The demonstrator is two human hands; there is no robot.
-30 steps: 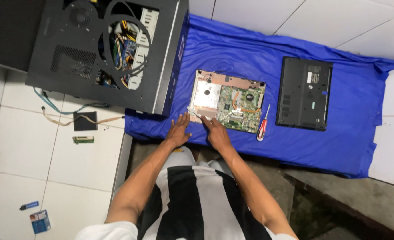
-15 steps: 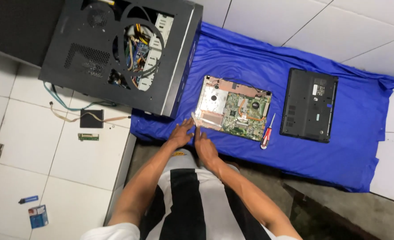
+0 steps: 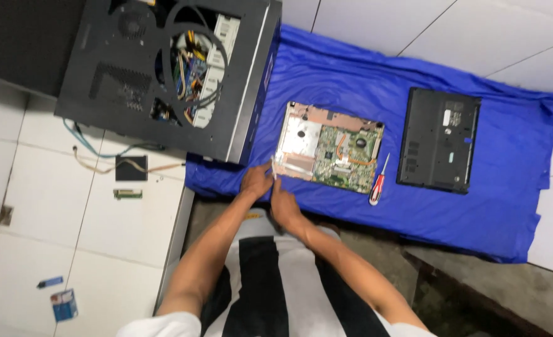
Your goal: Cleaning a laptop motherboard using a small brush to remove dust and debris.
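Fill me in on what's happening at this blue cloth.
A person works over an opened laptop base lying on a blue cloth. The left hand and right hand meet at its near-left corner, around a thin pale piece; which hand holds it is unclear. A red-handled screwdriver and a black laptop cover lie to the right, an open computer case to the left.

A blue cloth [image 3: 488,212] covers the floor [image 3: 45,206]; on it lie an opened laptop base [image 3: 328,148], a black laptop cover [image 3: 438,140], a red-handled screwdriver [image 3: 378,183] and a black computer case [image 3: 164,68].
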